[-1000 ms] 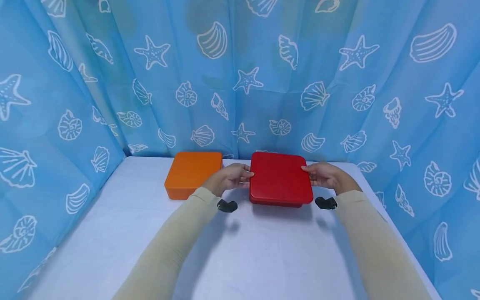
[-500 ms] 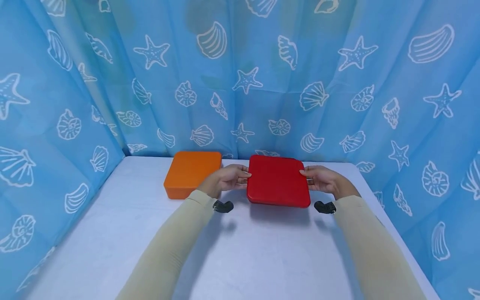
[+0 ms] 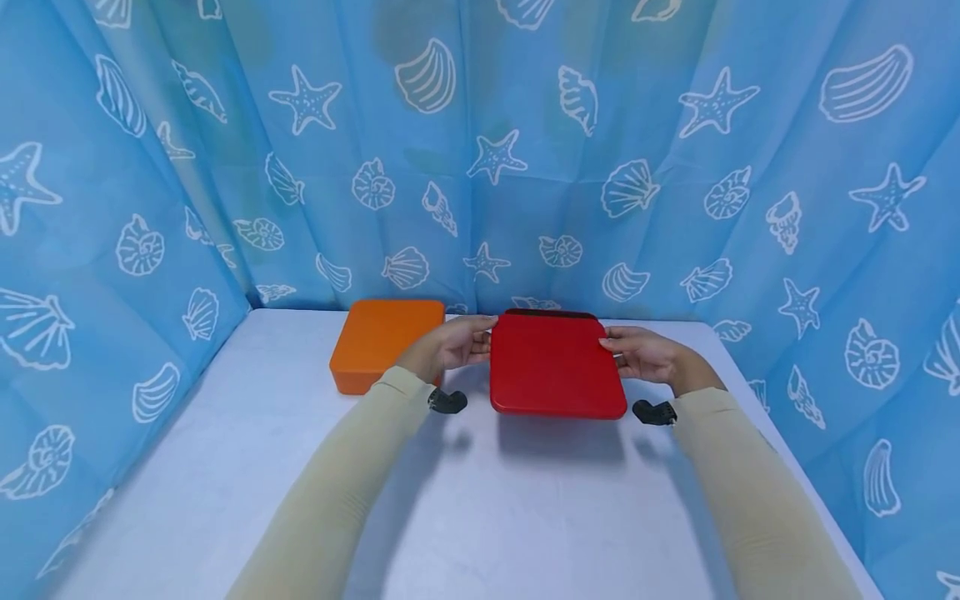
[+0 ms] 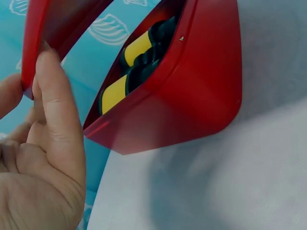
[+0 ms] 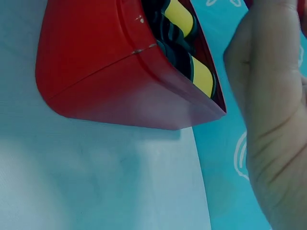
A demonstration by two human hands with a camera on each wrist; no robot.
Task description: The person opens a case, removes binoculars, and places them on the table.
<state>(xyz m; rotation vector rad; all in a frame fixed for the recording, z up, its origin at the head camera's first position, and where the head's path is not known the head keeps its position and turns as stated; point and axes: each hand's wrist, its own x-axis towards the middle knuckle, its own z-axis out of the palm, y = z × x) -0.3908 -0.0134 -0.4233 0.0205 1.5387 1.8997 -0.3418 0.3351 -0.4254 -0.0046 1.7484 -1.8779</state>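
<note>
A red square lid is held above its red box, tilted with the near edge lowered toward me. My left hand pinches the lid's left edge between thumb and fingers. At the right edge my right hand grips it the same way. In the head view the lid hides nearly all of the box; only a dark strip of its far rim shows. Both wrist views look into the box, where black things with yellow bands lie side by side; their kind is unclear. The right wrist view shows the box's scuffed wall.
An orange box, closed, stands to the left of the red one, close to my left wrist. A white cloth covers the table. Blue curtains with shell and starfish prints enclose the back and sides.
Both hands have lifted the lid off the red box and drawn it slightly toward me. The box's far rim has come into view behind it. The orange box has stayed put.
</note>
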